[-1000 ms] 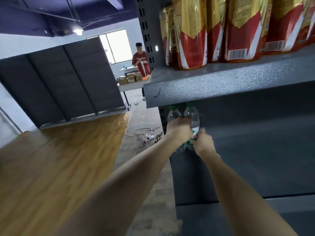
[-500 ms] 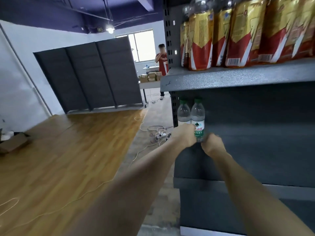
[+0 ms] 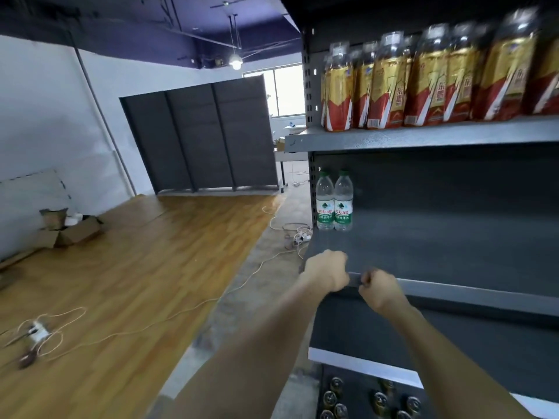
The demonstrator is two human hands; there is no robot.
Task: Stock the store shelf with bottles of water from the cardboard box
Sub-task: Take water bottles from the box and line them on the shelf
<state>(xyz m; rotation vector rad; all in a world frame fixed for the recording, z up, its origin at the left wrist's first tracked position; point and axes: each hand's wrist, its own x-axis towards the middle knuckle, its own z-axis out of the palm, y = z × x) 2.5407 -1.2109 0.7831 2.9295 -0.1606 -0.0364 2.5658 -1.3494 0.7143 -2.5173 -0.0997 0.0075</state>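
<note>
Two clear water bottles with green caps and green labels stand side by side at the far left of the grey middle shelf [image 3: 453, 261]: the left water bottle [image 3: 325, 201] and the right water bottle [image 3: 343, 201]. My left hand [image 3: 325, 269] and my right hand [image 3: 379, 287] hover near the shelf's front edge, below the bottles and apart from them. Both have curled fingers and hold nothing. An open cardboard box [image 3: 68, 226] lies on the wooden floor far to the left, by the white wall.
The upper shelf [image 3: 423, 134] carries several red-and-gold drink bottles [image 3: 423, 83]. Dark bottle tops [image 3: 357, 397] show on the lowest level. Cables and a power strip [image 3: 298, 235] lie on the floor beside the shelf post. Dark partition panels [image 3: 199, 137] stand at the back.
Both hands let go of the two water bottles and drew back toward me, down to the shelf's front edge. The bottles stay standing. My view pulled back and swung left.
</note>
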